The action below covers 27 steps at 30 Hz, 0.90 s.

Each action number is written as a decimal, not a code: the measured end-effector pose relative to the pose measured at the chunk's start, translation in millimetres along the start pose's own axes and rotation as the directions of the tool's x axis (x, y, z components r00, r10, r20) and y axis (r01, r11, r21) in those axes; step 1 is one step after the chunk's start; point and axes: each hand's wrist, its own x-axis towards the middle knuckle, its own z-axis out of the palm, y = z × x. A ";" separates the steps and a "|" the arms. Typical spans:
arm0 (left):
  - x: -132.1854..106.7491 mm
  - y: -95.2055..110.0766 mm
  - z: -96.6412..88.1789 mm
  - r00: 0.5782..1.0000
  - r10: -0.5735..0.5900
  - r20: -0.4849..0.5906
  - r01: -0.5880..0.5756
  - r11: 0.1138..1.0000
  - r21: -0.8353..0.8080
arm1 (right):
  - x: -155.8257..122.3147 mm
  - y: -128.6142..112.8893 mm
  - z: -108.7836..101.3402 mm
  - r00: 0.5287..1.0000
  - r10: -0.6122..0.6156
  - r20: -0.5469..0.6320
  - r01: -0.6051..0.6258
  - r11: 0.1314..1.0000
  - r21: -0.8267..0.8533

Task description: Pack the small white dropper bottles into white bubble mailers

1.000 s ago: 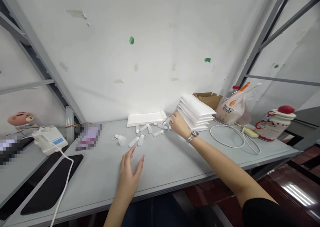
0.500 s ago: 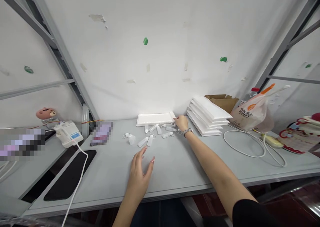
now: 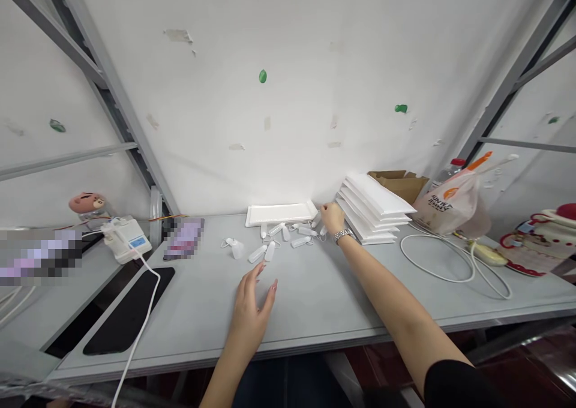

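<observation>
small pale looped tags (image 3: 257, 254) are scattered on the table (image 3: 315, 300), in front of a flat white packet (image 3: 281, 213). the left hand (image 3: 249, 303) is held nearest the front tags, its fingers spread from the thumb. the right hand (image 3: 333, 217) is placed between the tags and a stack of white envelopes (image 3: 378, 201); its fingers are curled, but whether a tag is pinched cannot be told.

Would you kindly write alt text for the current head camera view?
A person's right hand is at the right end of scattered small whitish pieces, beside a stack of white packets on a grey desk; the left hand is open, nearer the front.
</observation>
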 end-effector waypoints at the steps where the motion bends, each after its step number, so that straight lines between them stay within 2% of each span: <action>1: -0.2 0.4 -0.2 1.000 -0.014 0.005 0.014 1.000 -0.004 | 0.0 0.1 1.1 1.000 0.000 0.005 0.000 1.000 0.004; 4: -0.5 1.8 -0.7 0.999 -0.041 0.015 0.042 0.999 -0.012 | -0.7 -1.1 6.9 1.000 0.001 0.020 -0.001 1.000 0.013; 10: -0.4 4.0 -1.2 1.000 -0.019 0.000 0.019 1.000 -0.021 | -2.8 -7.4 17.5 0.999 0.007 0.037 -0.008 0.999 0.043; 14: -1.0 4.2 -1.2 0.999 -0.035 0.001 0.035 0.999 -0.011 | -4.3 -9.9 15.1 1.000 -0.005 -0.010 0.006 0.992 0.125; 18: -0.5 3.5 -1.0 1.000 -0.019 0.009 0.019 1.000 -0.015 | -5.0 -12.0 6.8 0.996 -0.006 -0.088 0.029 0.961 0.273; 22: -0.5 4.6 -2.3 0.999 -0.030 0.016 0.031 0.999 -0.031 | -1.5 -16.4 -0.7 0.989 0.065 -0.131 0.008 0.870 0.493; 25: -1.3 5.6 -2.7 0.999 -0.033 0.013 0.033 0.999 -0.025 | 1.1 -21.0 -9.9 0.982 0.134 -0.131 -0.017 0.758 0.651; 27: -1.5 5.7 -1.6 0.999 -0.042 -0.013 0.042 0.999 -0.029 | -0.4 -24.1 -23.6 0.973 0.178 -0.145 -0.002 0.639 0.769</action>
